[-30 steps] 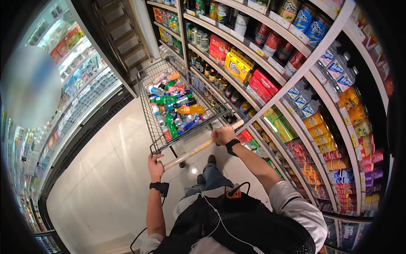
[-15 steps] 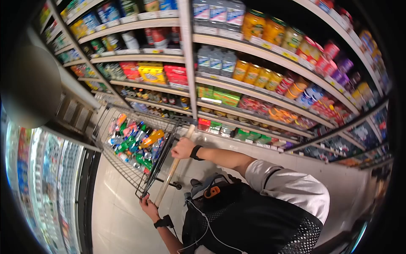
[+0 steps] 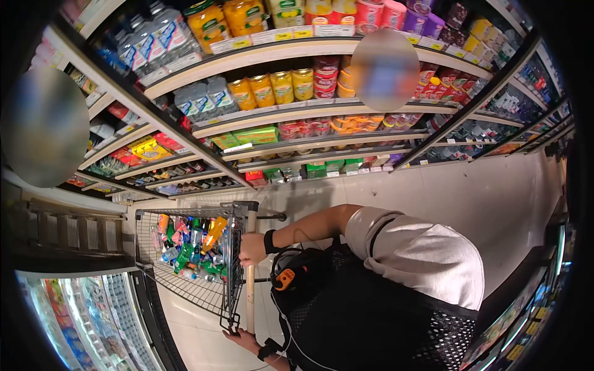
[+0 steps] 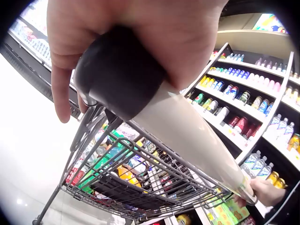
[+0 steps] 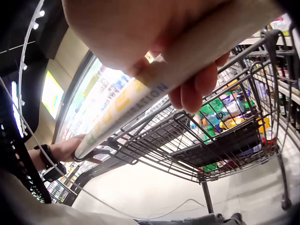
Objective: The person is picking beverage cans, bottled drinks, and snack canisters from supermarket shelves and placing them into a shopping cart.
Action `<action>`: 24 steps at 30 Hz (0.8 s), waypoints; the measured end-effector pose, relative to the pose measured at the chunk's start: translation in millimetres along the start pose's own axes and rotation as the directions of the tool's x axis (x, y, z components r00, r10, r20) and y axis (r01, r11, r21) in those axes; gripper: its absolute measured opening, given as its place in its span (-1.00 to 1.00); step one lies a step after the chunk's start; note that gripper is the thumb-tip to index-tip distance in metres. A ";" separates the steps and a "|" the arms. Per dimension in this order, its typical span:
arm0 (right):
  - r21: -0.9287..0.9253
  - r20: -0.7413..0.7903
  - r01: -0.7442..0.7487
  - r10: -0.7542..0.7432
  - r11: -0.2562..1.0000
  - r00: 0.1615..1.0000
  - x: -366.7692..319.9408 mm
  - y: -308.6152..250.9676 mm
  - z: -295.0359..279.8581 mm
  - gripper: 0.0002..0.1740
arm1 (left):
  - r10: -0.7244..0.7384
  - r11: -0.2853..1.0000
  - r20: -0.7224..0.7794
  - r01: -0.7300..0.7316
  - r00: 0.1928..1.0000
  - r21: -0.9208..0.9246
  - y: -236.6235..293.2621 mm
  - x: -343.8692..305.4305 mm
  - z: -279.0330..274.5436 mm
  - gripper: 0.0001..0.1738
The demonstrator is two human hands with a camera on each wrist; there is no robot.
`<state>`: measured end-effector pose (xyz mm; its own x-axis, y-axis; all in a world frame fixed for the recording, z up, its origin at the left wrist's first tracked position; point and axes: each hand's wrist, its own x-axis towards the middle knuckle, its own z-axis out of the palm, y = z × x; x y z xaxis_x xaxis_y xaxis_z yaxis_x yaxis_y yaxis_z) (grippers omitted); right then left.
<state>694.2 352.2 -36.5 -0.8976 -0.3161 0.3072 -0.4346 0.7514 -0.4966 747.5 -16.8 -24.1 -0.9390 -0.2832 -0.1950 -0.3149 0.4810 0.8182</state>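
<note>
A wire shopping cart (image 3: 179, 289) stands before the person, loaded with several drinks, among them an orange bottle (image 3: 213, 235) and a green bottle (image 3: 184, 257). Its pale handle (image 3: 250, 297) runs across between both hands. My right hand (image 3: 252, 248) grips this bar near its far end, fingers (image 5: 205, 83) curled beneath it in the right wrist view. At the other end is my left hand (image 3: 243, 342). Its palm rests over the black end cap (image 4: 124, 70), and a finger hangs fairly straight beside it in the left wrist view.
Tall shelves (image 3: 278, 133) of jars, bottles and cans line the far side, close to the cart. A lit refrigerated case (image 3: 93, 315) stands at lower left. A ladder-like frame (image 3: 74, 232) is beyond the cart's front. Tiled floor (image 3: 470, 198) stretches right.
The head view has swung right along the shelves, and the cart now points left in it. Both hands stay at the handle, with the left at its near end.
</note>
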 end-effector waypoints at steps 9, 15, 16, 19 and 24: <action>0.126 0.152 0.066 -0.085 0.990 0.985 -96.7 -8.1 -31.4 -0.61 | -0.161 0.987 0.198 0.157 0.967 0.034 -41.3 -80.4 -13.6 -0.24; 0.239 0.257 -0.025 -0.038 0.971 0.966 -158.6 -20.3 -64.0 -0.73 | -0.359 0.845 0.252 0.197 0.899 0.498 -30.4 -94.2 -37.9 -0.33; 0.261 0.242 -0.046 -0.019 0.964 0.970 -175.7 -21.9 -66.1 -0.76 | -0.311 0.825 0.240 0.136 0.920 0.548 -45.1 -92.8 -39.3 -0.35; 0.266 0.266 -0.030 -0.043 0.963 0.963 -205.3 -31.9 -65.2 -0.78 | -0.176 0.866 0.191 0.059 0.966 0.496 -49.1 -118.4 -44.4 -0.37; 0.139 0.366 -0.037 -0.017 0.990 0.931 -268.7 -39.7 -91.9 -0.76 | -0.109 0.896 0.246 -0.012 0.963 0.444 -32.9 -194.8 0.0 -0.31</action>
<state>959.4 460.6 -24.7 -0.8549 -0.5188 -0.0027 -0.4073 0.6744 -0.6158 940.8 22.5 -13.1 -0.9041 -0.1211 -0.4099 -0.3319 0.8031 0.4949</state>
